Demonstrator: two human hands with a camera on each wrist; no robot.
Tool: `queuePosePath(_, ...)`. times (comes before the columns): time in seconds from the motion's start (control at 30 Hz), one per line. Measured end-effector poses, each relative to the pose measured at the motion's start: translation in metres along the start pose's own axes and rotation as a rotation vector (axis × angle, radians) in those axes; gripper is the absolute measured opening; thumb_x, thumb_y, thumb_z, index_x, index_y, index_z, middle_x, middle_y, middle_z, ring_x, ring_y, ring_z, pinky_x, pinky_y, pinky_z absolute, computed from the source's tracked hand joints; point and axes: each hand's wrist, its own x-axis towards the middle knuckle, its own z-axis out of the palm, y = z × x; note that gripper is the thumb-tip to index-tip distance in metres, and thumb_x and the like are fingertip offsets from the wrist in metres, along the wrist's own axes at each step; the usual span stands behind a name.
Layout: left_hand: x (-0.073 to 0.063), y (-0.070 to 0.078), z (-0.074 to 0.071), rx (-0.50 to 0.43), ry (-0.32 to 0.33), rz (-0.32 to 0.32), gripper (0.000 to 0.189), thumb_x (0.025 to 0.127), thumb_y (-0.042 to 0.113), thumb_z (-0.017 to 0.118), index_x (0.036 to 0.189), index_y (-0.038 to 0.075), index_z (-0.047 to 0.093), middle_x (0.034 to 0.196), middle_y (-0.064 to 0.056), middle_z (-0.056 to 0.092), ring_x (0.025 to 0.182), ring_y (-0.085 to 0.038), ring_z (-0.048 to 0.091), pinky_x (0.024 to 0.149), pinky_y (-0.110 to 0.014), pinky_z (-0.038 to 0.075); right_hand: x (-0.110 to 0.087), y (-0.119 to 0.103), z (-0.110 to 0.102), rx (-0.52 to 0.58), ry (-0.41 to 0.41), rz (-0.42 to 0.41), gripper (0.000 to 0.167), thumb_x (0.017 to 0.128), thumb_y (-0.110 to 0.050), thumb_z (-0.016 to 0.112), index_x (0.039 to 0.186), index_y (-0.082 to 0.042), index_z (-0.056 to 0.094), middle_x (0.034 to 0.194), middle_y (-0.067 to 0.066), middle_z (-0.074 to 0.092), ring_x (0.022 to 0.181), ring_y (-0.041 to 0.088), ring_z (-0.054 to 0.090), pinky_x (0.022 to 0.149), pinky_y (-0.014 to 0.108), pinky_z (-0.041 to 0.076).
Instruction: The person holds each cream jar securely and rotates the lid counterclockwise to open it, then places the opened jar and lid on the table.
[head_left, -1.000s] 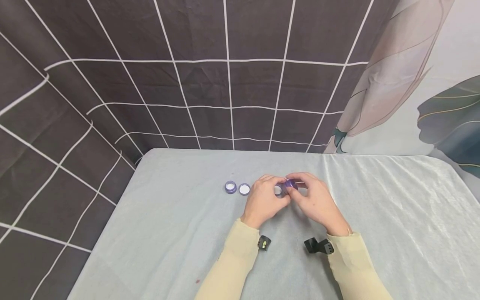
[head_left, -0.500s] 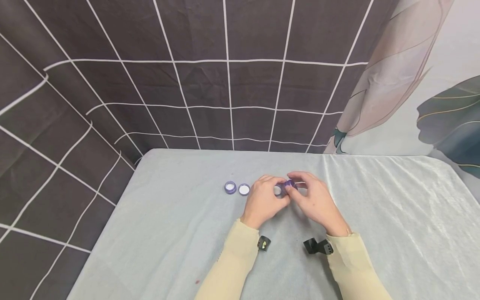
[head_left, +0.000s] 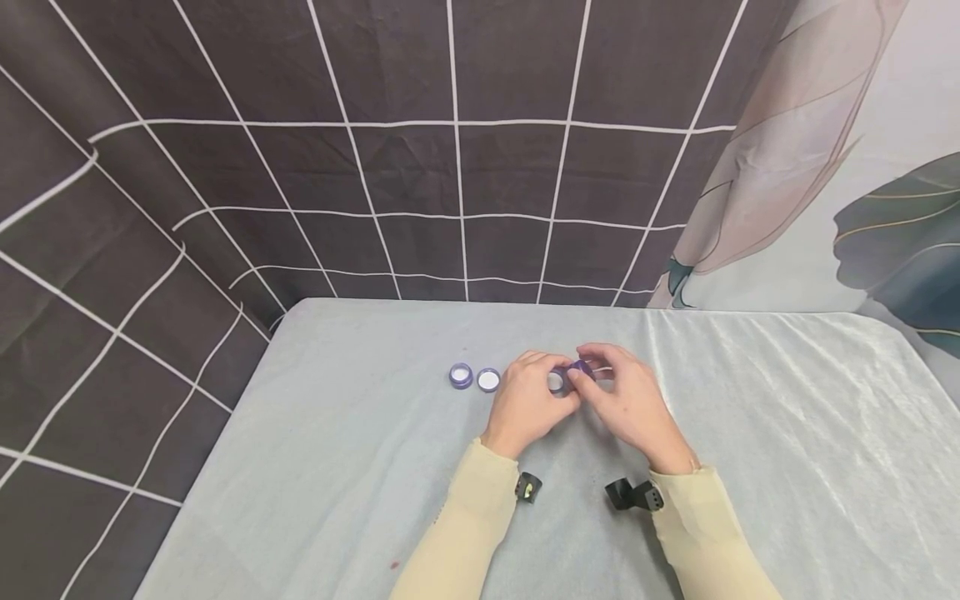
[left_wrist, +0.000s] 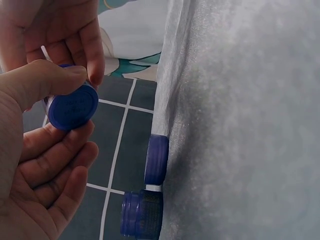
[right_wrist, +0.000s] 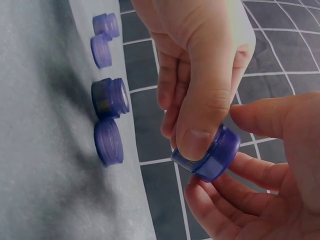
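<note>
Above the table, both hands hold one small purple jar point(head_left: 580, 367), tilted, between their fingertips. My left hand point(head_left: 531, 402) pinches it with thumb and fingers; the left wrist view shows the jar's round blue end with faint raised lettering. My right hand point(head_left: 628, 402) grips its other side, where the right wrist view shows a glossy purple band. Under the hands stands an open jar point(right_wrist: 110, 97) with a threaded neck, and beside it a round purple lid point(right_wrist: 108, 142). Fingers hide much of the held jar.
Left of my hands another open purple jar point(head_left: 461, 376) and a lid with a white inside point(head_left: 488, 380) lie on the pale blue cloth-covered table point(head_left: 322, 433). A dark grid-patterned cloth point(head_left: 405, 167) hangs behind the table's far edge. A patterned curtain point(head_left: 795, 167) hangs at right.
Both hands stay nearly in place. My right thumb and wrist have shifted slightly left, and the thumb covers a little more of the held jar. The things on the table have not moved.
</note>
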Motion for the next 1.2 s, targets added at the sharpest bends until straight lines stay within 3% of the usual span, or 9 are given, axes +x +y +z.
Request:
queuePosePath(0.6, 0.0001, -0.0002, 0.002, 0.014, -0.014, -0.004, 0.033, 0.077, 0.031, 0.081, 0.106, 0.016, 0.077, 0.099, 0.008, 0.075, 0.102, -0.01, 0.066, 0.091, -0.022, 0.049, 0.0008, -0.0014, 0.0021, -0.023, 0.033, 0.053, 0.042, 0.095, -0.03, 0.068, 0.122, 0.002, 0.065, 0.105, 0.018, 0.071, 0.091, 0.031, 0.07, 0.083, 0.048, 0.054)
queuePosePath(1.2, -0.0002, 0.0002, 0.0013, 0.002, -0.013, -0.001, 0.032, 0.078, 0.032, 0.082, 0.106, 0.016, 0.078, 0.1, 0.008, 0.075, 0.101, -0.01, 0.066, 0.091, -0.022, 0.049, 0.0018, -0.0028, 0.0023, -0.037, 0.065, 0.079, 0.04, 0.094, -0.032, 0.07, 0.114, 0.002, 0.07, 0.094, 0.012, 0.073, 0.083, 0.022, 0.069, 0.077, 0.036, 0.054)
